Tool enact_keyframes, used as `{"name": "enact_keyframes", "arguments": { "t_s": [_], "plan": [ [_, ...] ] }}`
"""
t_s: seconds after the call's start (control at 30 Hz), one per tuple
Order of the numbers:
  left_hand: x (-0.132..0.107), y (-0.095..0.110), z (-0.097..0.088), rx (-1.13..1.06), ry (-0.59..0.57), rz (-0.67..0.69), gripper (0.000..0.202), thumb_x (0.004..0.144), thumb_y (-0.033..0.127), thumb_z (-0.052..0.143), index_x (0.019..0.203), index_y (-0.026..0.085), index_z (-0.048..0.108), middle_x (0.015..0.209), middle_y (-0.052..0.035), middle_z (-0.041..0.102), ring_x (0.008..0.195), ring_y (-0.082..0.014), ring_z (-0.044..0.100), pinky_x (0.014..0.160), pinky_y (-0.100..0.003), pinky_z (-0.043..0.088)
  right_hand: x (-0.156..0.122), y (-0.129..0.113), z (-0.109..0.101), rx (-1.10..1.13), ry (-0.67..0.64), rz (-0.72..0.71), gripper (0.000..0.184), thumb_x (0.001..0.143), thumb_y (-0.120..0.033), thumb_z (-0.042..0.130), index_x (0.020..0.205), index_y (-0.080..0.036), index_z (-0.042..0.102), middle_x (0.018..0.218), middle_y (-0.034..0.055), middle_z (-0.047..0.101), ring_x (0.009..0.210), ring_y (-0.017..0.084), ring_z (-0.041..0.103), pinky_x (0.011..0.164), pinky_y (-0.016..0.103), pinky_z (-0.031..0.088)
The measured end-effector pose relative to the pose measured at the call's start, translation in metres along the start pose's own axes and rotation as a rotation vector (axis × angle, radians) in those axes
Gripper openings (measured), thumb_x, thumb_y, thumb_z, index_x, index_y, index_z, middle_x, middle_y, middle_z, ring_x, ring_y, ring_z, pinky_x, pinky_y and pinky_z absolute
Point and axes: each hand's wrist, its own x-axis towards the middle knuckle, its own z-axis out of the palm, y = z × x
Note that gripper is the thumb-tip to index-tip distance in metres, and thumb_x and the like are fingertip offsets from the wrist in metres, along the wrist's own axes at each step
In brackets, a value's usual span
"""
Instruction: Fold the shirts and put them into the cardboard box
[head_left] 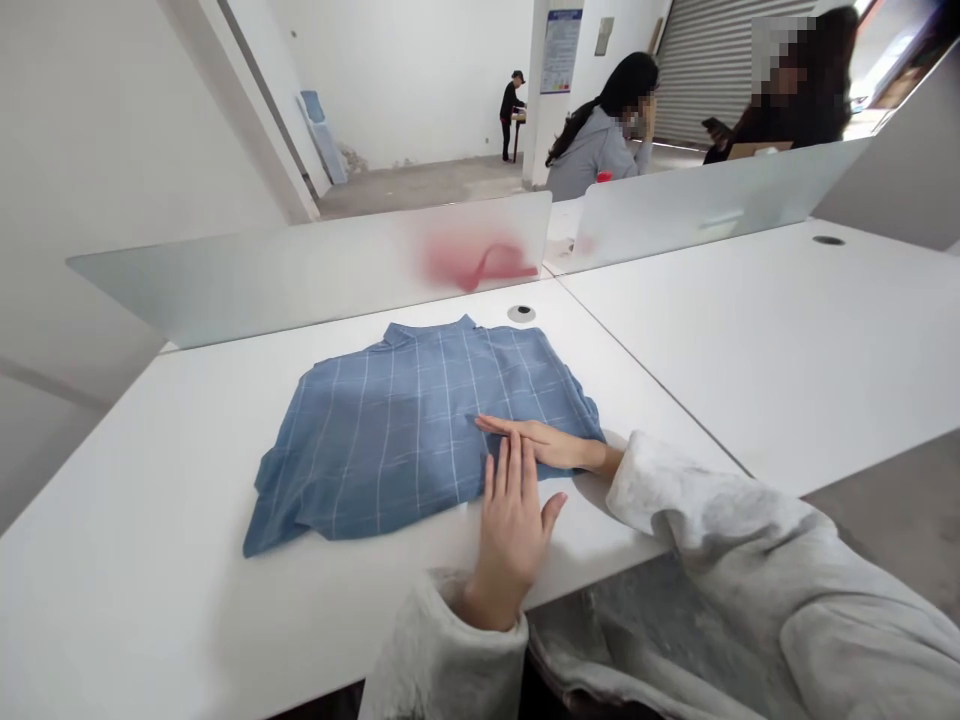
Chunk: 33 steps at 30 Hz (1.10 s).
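A folded blue shirt [397, 435] with a white windowpane check lies flat on the white desk [150, 560], its collar toward the far side. My right hand [544, 443] rests flat across the shirt's right part, fingers together and pointing left. My left hand [514, 530] stands just below it, fingers spread, their tips on the shirt's near edge. Neither hand grips the cloth. Grey fleece sleeves cover both forearms.
A frosted divider panel [315, 265] with a red blur runs along the desk's far side, and a round cable grommet [521, 313] sits before it. A second white desk [750, 340] adjoins on the right. Several people stand or sit beyond the panels.
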Motion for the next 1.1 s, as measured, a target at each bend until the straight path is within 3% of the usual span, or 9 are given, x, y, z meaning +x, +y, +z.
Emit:
{"name": "enact_keyframes", "arguments": {
  "t_s": [0.1,0.17,0.43,0.57,0.67,0.8,0.9,1.0,1.1],
  "plan": [
    [0.002,0.014,0.017,-0.011,-0.01,-0.006,0.064,0.092,0.05,0.037,0.141,0.008,0.036,0.146,-0.0199,0.036,0.135,-0.0321,0.034,0.106,-0.048,0.038,-0.002,0.019,-0.02,-0.277,-0.11,-0.047,0.058,0.097,-0.04,0.037,0.149,-0.023,0.02,0.152,0.0069,0.026,0.142,0.02,0.017,0.117,0.046,0.01],
    [-0.001,0.013,0.021,-0.027,-0.047,0.015,0.061,0.092,0.051,0.039,0.139,0.013,0.041,0.146,-0.0159,0.038,0.136,-0.0329,0.032,0.107,-0.049,0.036,-0.001,0.038,-0.036,-0.457,-0.115,-0.008,0.055,0.098,-0.042,0.034,0.148,-0.021,0.025,0.154,0.0071,0.023,0.143,0.022,0.01,0.117,0.048,0.005],
    [-0.004,0.009,0.013,-0.079,-0.086,0.021,0.061,0.091,0.053,0.038,0.137,0.014,0.044,0.145,-0.0149,0.04,0.135,-0.0339,0.033,0.106,-0.05,0.037,0.028,0.118,-0.097,-0.721,0.036,0.303,0.06,0.097,-0.05,0.025,0.147,-0.019,0.028,0.153,0.0094,0.022,0.142,0.029,0.016,0.112,0.057,0.013],
    [-0.004,0.006,0.011,-0.125,-0.101,0.029,0.06,0.091,0.053,0.038,0.137,0.016,0.044,0.146,-0.013,0.04,0.137,-0.0317,0.032,0.109,-0.049,0.033,0.032,0.133,-0.106,-0.739,0.175,0.36,0.058,0.097,-0.046,0.021,0.143,-0.014,0.038,0.15,0.0131,0.028,0.141,0.028,0.021,0.112,0.054,0.019],
    [-0.005,0.004,0.007,-0.167,-0.112,0.011,0.056,0.092,0.051,0.039,0.137,0.018,0.044,0.146,-0.0105,0.04,0.138,-0.029,0.029,0.111,-0.046,0.032,0.027,0.135,-0.103,-0.713,0.21,0.369,0.059,0.096,-0.045,0.021,0.142,-0.012,0.04,0.149,0.0145,0.031,0.141,0.029,0.02,0.112,0.054,0.019],
    [-0.005,0.004,0.001,-0.232,-0.122,0.012,0.053,0.093,0.049,0.037,0.134,0.016,0.046,0.144,-0.0111,0.043,0.138,-0.0272,0.03,0.112,-0.045,0.03,0.019,0.121,-0.111,-0.686,0.125,0.444,0.062,0.093,-0.046,0.026,0.143,-0.012,0.037,0.15,0.0147,0.028,0.141,0.031,0.018,0.111,0.057,0.02],
    [-0.004,0.003,-0.005,-0.35,-0.083,-0.015,0.045,0.094,0.043,0.039,0.128,0.016,0.052,0.137,-0.0096,0.052,0.133,-0.0225,0.039,0.111,-0.041,0.033,0.012,0.088,-0.131,-0.618,-0.084,0.591,0.069,0.088,-0.052,0.036,0.145,-0.013,0.036,0.148,0.0138,0.034,0.136,0.033,0.031,0.109,0.051,0.03],
    [-0.003,-0.013,-0.017,-0.49,0.014,-0.188,0.032,0.093,0.033,0.044,0.119,0.019,0.058,0.124,-0.0065,0.062,0.118,-0.0169,0.053,0.103,-0.032,0.043,0.005,0.039,-0.146,-0.559,-0.252,0.686,0.071,0.086,-0.059,0.04,0.145,-0.021,0.036,0.135,0.0099,0.053,0.12,0.032,0.052,0.102,0.046,0.042],
    [-0.013,-0.055,-0.04,-0.496,0.145,-0.456,0.026,0.092,0.028,0.045,0.112,0.021,0.061,0.115,-0.0054,0.065,0.108,-0.0173,0.059,0.095,-0.032,0.047,0.009,-0.016,-0.136,-0.634,-0.232,0.566,0.066,0.089,-0.058,0.036,0.147,-0.025,0.032,0.132,0.0084,0.056,0.111,0.03,0.059,0.095,0.045,0.047]
  ]
}}
